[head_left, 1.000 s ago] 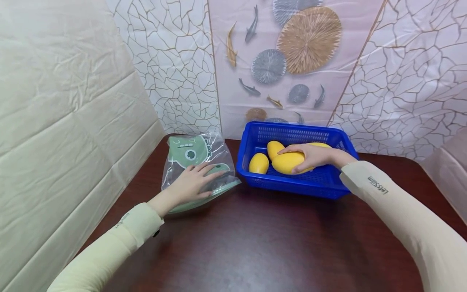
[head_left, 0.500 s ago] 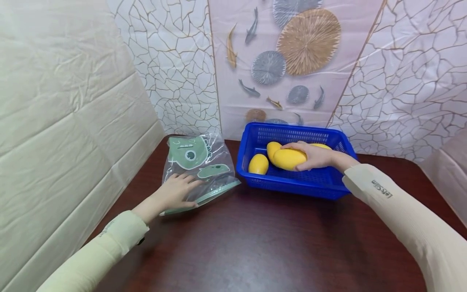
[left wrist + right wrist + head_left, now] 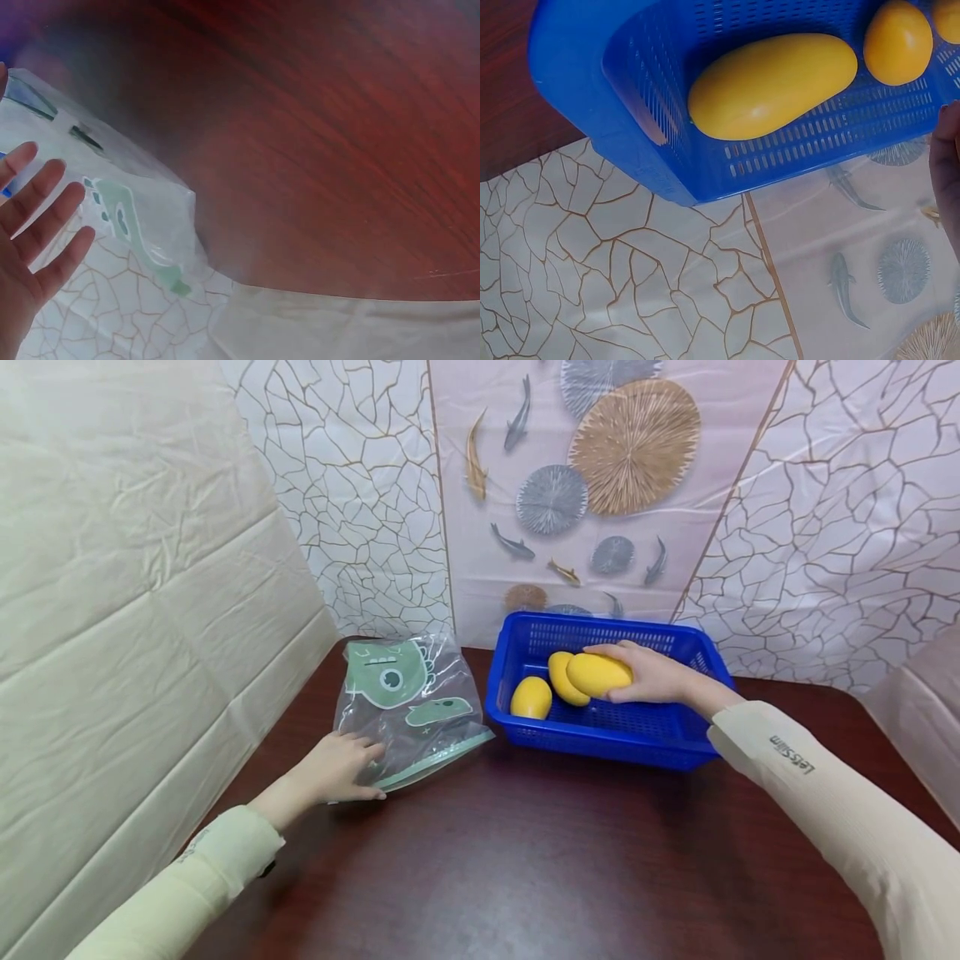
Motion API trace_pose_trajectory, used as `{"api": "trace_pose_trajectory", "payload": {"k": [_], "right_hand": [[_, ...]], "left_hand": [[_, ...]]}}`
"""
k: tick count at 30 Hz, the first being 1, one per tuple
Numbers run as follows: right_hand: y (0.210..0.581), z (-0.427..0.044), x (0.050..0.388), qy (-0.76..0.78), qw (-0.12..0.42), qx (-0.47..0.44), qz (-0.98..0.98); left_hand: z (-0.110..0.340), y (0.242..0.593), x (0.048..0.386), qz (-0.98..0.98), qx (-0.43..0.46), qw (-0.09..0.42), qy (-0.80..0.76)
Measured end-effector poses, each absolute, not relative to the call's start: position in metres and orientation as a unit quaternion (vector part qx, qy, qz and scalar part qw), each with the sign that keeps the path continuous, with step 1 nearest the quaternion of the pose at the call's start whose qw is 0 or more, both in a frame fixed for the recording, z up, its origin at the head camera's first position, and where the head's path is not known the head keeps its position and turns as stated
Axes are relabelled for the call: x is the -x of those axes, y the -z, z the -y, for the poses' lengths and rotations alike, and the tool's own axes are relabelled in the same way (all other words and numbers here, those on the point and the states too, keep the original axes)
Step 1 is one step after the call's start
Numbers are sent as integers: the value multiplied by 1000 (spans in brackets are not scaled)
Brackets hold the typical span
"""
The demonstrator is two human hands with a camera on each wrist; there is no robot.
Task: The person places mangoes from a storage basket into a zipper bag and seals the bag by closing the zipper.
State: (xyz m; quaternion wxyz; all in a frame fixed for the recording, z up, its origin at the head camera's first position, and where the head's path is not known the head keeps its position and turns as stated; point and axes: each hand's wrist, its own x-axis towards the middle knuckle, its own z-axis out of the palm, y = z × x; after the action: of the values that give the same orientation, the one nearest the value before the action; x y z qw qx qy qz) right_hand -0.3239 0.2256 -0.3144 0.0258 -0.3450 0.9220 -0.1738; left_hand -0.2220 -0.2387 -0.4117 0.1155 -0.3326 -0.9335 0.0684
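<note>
In the head view, my right hand grips a yellow mango above the inside of a blue plastic basket. Two more mangoes, one at the front left and one beside the held one, lie in the basket. A large, long mango lies in it too, seen in the right wrist view but hidden behind my hand in the head view. My left hand, fingers spread, is over the near left corner of a clear zip bag with a green dinosaur print. Contact there is unclear.
The bag and basket stand side by side at the back of a dark reddish-brown table. Close behind them rises a patterned wall covering. A cream cloth wall borders the left side.
My right hand has raised its mango, uncovering more of the mango beside it. My left hand has drawn back leftward and nearer across the bag, which has not moved.
</note>
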Motion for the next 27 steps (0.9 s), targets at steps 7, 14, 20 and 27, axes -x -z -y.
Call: {"api": "trace_pose_trajectory", "payload": {"k": [7,14,20,27], "right_hand": [[313,-224,322,174,6,349,-921],[316,-221,319,174,12,321,-931],[314,-220,314,169,13,283,-944],[312,-218,310,154,-7,284,-947]], "left_hand": [[243,414,219,924,367,104,-28],[245,413,220,920,385,68,12],[245,411,220,921,383,63,29],[241,404,220,925,369,81,41]]}}
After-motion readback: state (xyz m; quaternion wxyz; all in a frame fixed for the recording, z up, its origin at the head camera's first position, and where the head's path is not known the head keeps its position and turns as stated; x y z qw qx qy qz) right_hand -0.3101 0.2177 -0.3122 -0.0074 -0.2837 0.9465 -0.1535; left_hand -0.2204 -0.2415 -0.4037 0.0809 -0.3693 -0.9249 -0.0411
